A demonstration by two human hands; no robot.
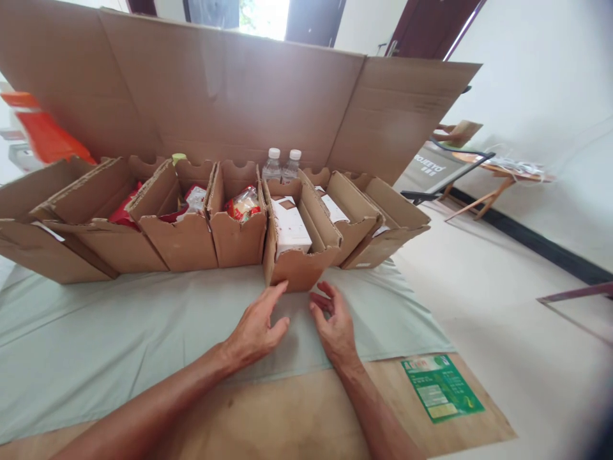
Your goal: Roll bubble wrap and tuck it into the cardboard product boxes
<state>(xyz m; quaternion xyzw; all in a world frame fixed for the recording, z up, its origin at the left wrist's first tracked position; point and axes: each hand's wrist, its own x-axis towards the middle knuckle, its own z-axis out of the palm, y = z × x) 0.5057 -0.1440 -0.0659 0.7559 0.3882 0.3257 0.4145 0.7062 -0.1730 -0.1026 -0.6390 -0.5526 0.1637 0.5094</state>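
A row of open-topped cardboard boxes stands on a pale green cloth. One cardboard box (301, 268) sits forward of its neighbours, with a white carton (291, 230) inside. My left hand (256, 326) is at the lower left of this box, fingertips near or on its front corner; I cannot tell whether they touch. On the right, my right hand (334, 319) is just before the box's lower right side, fingers slightly curled. Both hands are open, thumbs apart from the fingers, holding nothing. The box to the left (239, 246) contains a red and clear food packet (244, 203).
Behind the row rises a tall cardboard panel (258, 89), with two clear bottles (272, 167) before it. A green printed sheet (443, 388) lies on the wooden board (268, 421) at front right. Beyond stand a folding chair (438, 167) and a small wooden table (507, 167).
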